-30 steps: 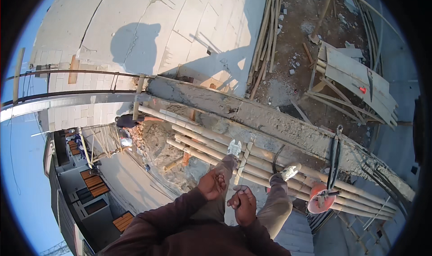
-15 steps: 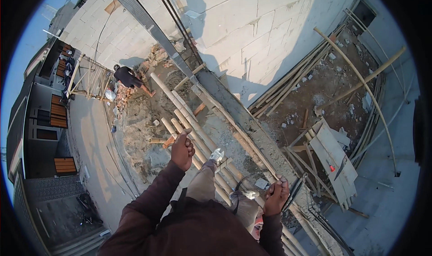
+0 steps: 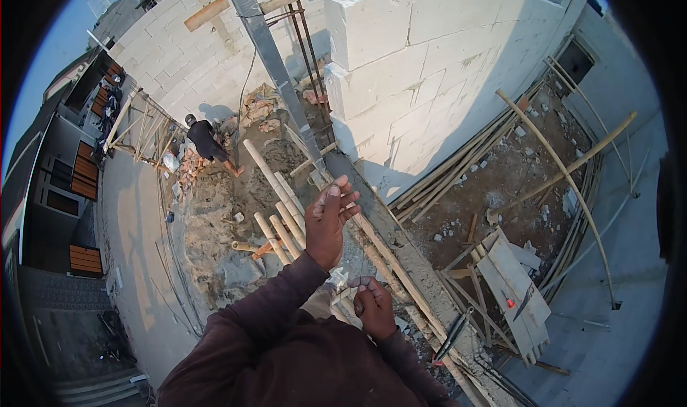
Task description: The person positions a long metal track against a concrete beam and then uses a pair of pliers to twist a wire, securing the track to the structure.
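My left hand (image 3: 328,224) is raised in front of me, thumb against its curled fingers. Nearer my body and a little to the right, my right hand (image 3: 375,308) is closed, with thumb and forefinger pressed together. Whatever either hand holds is too small to make out; a faint thin line seems to run up from the right hand. Below both hands lie bamboo poles (image 3: 270,169), with a pale shoe (image 3: 336,277) of mine partly hidden. To the right runs a concrete beam (image 3: 424,253), and a dark long-handled tool (image 3: 454,333) lies on it.
A grey metal post (image 3: 266,60) and thin rebar (image 3: 309,46) rise ahead beside a white block wall (image 3: 401,71). Far below left, a person (image 3: 206,141) bends near rubble. Lower right are a wooden board stand (image 3: 512,285) and long bamboo poles (image 3: 465,160).
My left hand has risen forward and right, its fingers loosening a little. My right hand has come left, toward my body's middle. The view has tilted up, showing more of the block wall.
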A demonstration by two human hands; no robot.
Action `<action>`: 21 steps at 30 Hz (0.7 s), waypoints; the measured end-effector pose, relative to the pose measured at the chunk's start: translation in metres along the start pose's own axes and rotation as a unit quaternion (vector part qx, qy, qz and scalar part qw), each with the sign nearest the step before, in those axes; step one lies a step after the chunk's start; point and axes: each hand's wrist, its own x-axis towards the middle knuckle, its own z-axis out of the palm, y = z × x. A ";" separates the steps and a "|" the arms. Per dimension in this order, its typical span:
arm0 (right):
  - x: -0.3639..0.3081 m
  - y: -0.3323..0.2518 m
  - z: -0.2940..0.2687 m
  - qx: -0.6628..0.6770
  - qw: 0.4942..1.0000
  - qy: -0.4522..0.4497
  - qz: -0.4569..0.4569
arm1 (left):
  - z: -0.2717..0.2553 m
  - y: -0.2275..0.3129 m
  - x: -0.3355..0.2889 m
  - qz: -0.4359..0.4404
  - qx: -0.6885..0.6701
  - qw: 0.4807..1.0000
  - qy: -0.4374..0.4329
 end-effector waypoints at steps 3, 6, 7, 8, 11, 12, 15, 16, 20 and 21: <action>0.006 -0.004 0.004 -0.062 0.996 -0.060 -0.010 | -0.004 0.006 0.011 0.003 0.003 1.000 0.011; 0.010 -0.001 0.005 -0.098 0.990 -0.105 -0.017 | -0.002 0.016 0.016 -0.006 0.003 1.000 -0.004; 0.011 0.001 0.004 -0.103 0.988 -0.110 -0.023 | 0.000 0.021 0.016 -0.013 0.000 1.000 -0.005; 0.011 0.003 0.003 -0.104 0.988 -0.111 -0.025 | 0.001 0.025 0.017 -0.011 -0.001 1.000 -0.006; 0.011 0.005 -0.001 -0.105 0.989 -0.103 0.003 | -0.001 0.034 0.016 0.006 0.005 1.000 -0.006; 0.010 0.004 0.000 -0.115 0.988 -0.100 0.004 | -0.004 0.034 0.014 0.011 0.017 1.000 -0.016; 0.009 0.008 0.004 -0.119 0.988 -0.099 0.005 | -0.003 0.039 0.008 0.017 0.030 0.999 -0.025; 0.008 0.010 0.007 -0.112 0.989 -0.100 0.005 | -0.002 0.041 0.005 0.017 0.029 0.999 -0.023; 0.009 0.004 0.013 -0.150 0.985 -0.085 -0.010 | -0.003 0.039 -0.001 0.001 0.043 0.999 -0.027; 0.011 0.007 0.013 -0.150 0.985 -0.083 -0.022 | -0.006 0.037 0.002 -0.001 0.035 0.999 -0.031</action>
